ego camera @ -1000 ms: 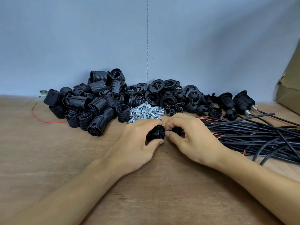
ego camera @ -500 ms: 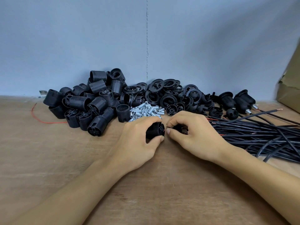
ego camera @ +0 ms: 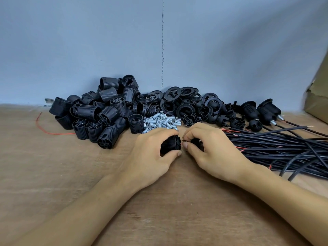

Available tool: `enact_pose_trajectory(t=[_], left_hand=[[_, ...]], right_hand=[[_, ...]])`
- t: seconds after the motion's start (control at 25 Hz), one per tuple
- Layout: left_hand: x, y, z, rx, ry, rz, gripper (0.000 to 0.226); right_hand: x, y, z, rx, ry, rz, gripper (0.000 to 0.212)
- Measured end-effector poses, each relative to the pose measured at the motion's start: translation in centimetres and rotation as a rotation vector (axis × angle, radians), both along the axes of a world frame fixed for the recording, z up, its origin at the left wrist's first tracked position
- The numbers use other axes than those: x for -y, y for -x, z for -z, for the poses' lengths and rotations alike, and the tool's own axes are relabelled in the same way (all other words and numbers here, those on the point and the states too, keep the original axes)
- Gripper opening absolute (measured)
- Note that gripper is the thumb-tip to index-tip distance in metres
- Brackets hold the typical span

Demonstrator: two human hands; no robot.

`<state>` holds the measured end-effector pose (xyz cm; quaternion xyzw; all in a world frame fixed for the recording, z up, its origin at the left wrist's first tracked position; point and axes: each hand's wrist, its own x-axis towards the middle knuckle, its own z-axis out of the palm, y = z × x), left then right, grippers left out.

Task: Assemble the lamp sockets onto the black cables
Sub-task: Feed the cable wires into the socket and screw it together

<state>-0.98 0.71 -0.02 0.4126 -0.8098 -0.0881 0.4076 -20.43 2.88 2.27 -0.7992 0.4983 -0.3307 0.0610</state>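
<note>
Head view of a wooden table (ego camera: 53,174) set against a blue-grey wall (ego camera: 106,41). The left hand (ego camera: 152,153) curls its fingers and thumb round a ribbed black socket (ego camera: 170,145), which lies on its side just above the table at centre, its end facing right. The right hand (ego camera: 213,153), fingers bent, grips a small black part (ego camera: 197,142) and pinches at the gap between that part and the socket; the part is mostly hidden, so its kind cannot be told. The two hands nearly touch.

Behind the left hand lies a pile of sockets (ego camera: 99,112). Just beside it, toward the centre, is a heap of small metal sleeves (ego camera: 161,122), and behind those a pile of black rings (ego camera: 186,100). A bundle of black cables (ego camera: 275,148) runs off to the right from the right hand. Two sockets with cables attached (ego camera: 252,109) lie near the wall at right. A loose red wire (ego camera: 51,133) lies at left. Brown cardboard (ego camera: 317,96) stands at the right edge.
</note>
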Motion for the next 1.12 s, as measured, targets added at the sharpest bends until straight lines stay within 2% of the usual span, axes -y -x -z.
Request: enact_pose_trajectory(t=[0.4, 0.88, 1.0, 1.12], left_hand=[[-0.28, 0.14, -0.23, -0.003, 0.025, 0.073, 0.026], [-0.32, 0.60, -0.30, -0.052, 0.001, 0.028, 0.028], [-0.14, 0.44, -0.31, -0.120, -0.141, 0.037, 0.034], [0.07, -0.06, -0.41, -0.221, -0.323, 0.111, 0.036]], right_hand=[[-0.23, -0.35, 0.24, 0.039, 0.001, 0.019, 0.008], [0.03, -0.14, 0.02, 0.099, -0.058, 0.037, 0.009], [0.12, 0.02, -0.13, 0.165, -0.054, 0.027, 0.008], [0.06, 0.02, -0.44, 0.310, -0.080, -0.038, 0.008]])
